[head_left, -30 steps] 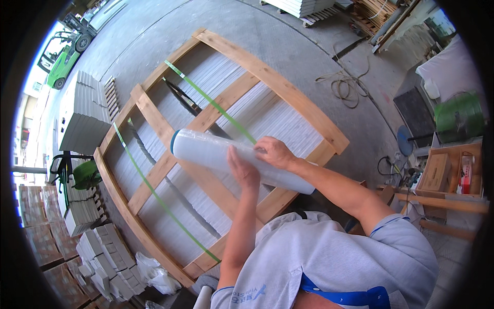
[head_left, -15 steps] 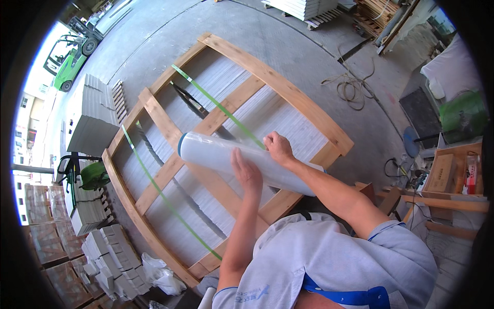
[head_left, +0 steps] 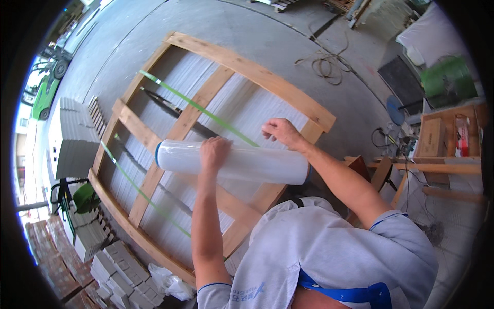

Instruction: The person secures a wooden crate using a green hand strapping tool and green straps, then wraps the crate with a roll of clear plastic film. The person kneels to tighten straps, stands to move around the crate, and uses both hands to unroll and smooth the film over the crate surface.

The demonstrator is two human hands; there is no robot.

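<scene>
A thick roll of clear stretch film (head_left: 257,165) lies crosswise in front of me, over the near part of a wooden crate (head_left: 252,64). Around the top of the roll's left half, my left hand (head_left: 213,154) is closed, fingers bent. Just beyond the roll's right half is my right hand (head_left: 284,133), raised a little off it with its fingers curled in. Whether a film edge is pinched there is too faint to tell. Pale slabs (head_left: 257,105) show between the crate's boards, and a green strap (head_left: 198,105) crosses the crate beyond the roll.
Stacked pale slabs (head_left: 77,139) stand left of the crate, with a green forklift (head_left: 45,95) farther back. A coiled hose (head_left: 329,67) lies on the floor at the far right. An open wooden box (head_left: 432,136) stands at right; white plastic (head_left: 172,282) lies at lower left.
The roll has swung to lie more level and now sits nearer me. My left hand went from lying flat to curled on it. My right hand lifted slightly away, and the whole view shifted.
</scene>
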